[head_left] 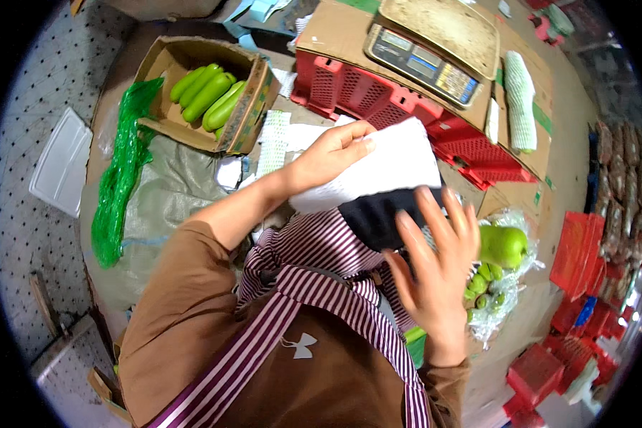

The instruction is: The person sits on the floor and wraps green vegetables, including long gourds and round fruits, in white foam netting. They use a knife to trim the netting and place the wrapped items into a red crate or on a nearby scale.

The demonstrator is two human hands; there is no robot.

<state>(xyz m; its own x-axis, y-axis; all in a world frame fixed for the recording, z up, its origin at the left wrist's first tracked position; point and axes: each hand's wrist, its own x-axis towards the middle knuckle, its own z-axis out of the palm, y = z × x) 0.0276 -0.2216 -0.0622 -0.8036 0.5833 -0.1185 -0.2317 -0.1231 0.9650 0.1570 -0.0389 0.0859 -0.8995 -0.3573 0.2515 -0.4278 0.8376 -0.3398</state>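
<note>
My left hand [328, 162] grips a flat white foam-like sheet [396, 160], thumb on top and the other fingers partly hidden. The sheet is held above my lap, over a dark cloth patch [378, 217] and my striped apron [310, 242]. To the right of the sheet, my right hand [439, 274] is raised with its fingers spread, slightly blurred, and holds nothing. Just beyond it, a large green gourd [503, 246] rests by a clear plastic bag [503, 307] with smaller green pieces.
At the far left, a cardboard box [253, 100] holds several long green gourds [210, 96]; green plastic wrap [118, 185] lies beside it. Ahead, a digital scale [424, 60] sits on cardboard over red crates [378, 100]. A net-wrapped gourd [521, 100] lies right of the scale.
</note>
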